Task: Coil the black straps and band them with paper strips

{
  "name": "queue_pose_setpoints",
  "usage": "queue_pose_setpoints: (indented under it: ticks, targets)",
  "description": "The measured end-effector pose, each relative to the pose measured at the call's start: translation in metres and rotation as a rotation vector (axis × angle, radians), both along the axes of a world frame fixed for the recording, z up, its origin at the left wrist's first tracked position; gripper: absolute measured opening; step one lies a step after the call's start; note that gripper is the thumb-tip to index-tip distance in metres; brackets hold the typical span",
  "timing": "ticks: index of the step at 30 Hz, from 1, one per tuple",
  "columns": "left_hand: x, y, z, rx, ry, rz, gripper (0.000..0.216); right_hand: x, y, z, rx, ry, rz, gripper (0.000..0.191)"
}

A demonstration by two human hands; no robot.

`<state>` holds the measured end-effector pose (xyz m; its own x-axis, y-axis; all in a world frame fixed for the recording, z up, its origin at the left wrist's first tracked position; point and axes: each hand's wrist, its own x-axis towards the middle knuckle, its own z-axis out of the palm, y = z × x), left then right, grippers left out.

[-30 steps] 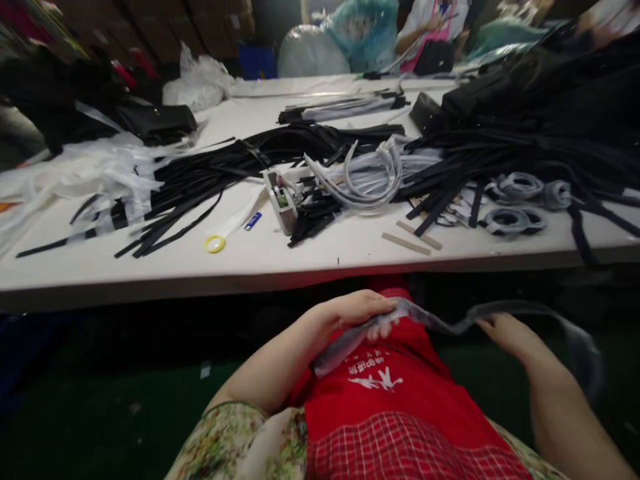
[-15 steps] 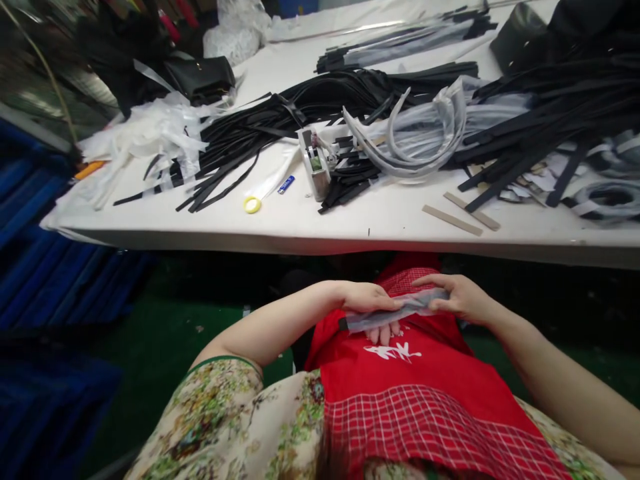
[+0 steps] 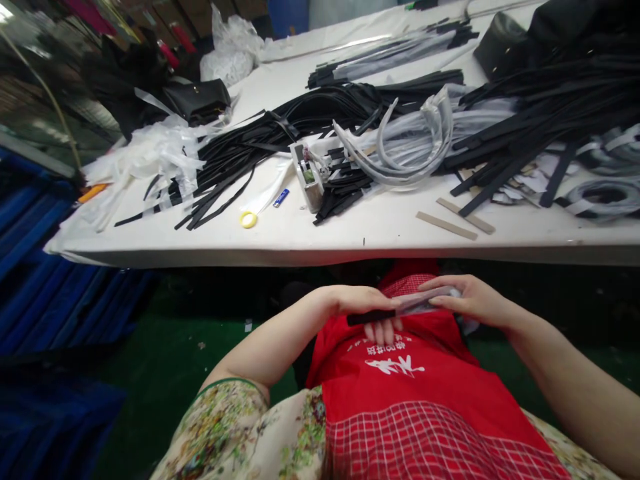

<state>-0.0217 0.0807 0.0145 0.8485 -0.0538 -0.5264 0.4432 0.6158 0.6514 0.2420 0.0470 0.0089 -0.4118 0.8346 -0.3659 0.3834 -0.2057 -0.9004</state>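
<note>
Just off the near edge of the table (image 3: 280,237), the left hand (image 3: 365,301) grips a black strip (image 3: 369,317) while the right hand (image 3: 464,297) pinches its clear wrapping (image 3: 419,303); a hard tug could tear that.

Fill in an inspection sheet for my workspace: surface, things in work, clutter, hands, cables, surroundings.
Surface: white-covered table, heavily loaded.
Things in work: black strip and translucent plastic, above the red apron; the left hand hides how they join.
Clutter: loose black strips, yellow ring, tape dispenser, two beige strips.
Hands: left hand grips the black strip; right hand pinches the plastic.
Cables: thin pale line upper left, possibly a cord.
Surroundings: blue slatted stacks left, green floor.
</note>
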Motion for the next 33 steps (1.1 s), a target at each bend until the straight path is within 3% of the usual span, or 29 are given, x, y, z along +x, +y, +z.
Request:
queue_pose_setpoints:
  ticks: [2,5,8,13,15,17,19,22,25,27,29,31,33]
  targets:
    - [-0.022,0.009,0.009,0.006,-0.002,-0.041,0.05,0.02,0.002,-0.001,-0.007,-0.026,-0.079,0.041]
    - [-0.041,0.016,0.018,-0.039,-0.049,0.104,0.048,0.036,0.003,-0.004,-0.008,-0.007,-0.059,0.044]
    - [-0.034,0.023,0.024,-0.114,-0.11,0.399,0.049,0.027,0.001,-0.002,0.022,0.026,0.073,0.051]
    - [0.006,0.045,0.038,-0.06,-0.194,1.137,0.036,-0.021,-0.007,0.021,0.029,0.024,0.262,0.033]
    - [0.022,0.052,0.039,0.03,-0.287,1.246,0.03,-0.034,-0.009,0.032,0.034,0.036,0.309,0.035]
    - [0.034,0.054,0.037,0.202,-0.333,1.236,0.034,-0.036,-0.011,0.042,0.042,0.05,0.31,0.037]
    - [0.043,0.051,0.033,0.538,-0.272,1.137,0.038,-0.029,-0.011,0.048,0.041,0.069,0.271,0.04]
    - [0.049,0.036,0.029,1.189,-0.082,0.735,0.036,-0.009,-0.01,0.047,-0.027,0.203,0.181,0.048]
    - [0.053,0.016,0.033,1.569,-0.011,0.285,0.033,0.012,-0.004,0.043,-0.078,0.446,-0.066,0.055]
    - [0.055,0.005,0.039,1.673,-0.015,0.107,0.03,0.022,0.005,0.041,-0.068,0.518,-0.233,0.054]
    - [0.058,-0.004,0.046,1.693,0.019,0.022,0.031,0.032,0.017,0.04,-0.053,0.462,-0.292,0.055]
    - [0.059,-0.009,0.049,1.582,0.078,0.032,0.038,0.039,0.026,0.038,0.024,0.265,-0.322,0.052]
    - [0.062,-0.012,0.048,1.297,0.087,0.138,0.047,0.04,0.029,0.035,0.241,0.012,-0.384,0.037]
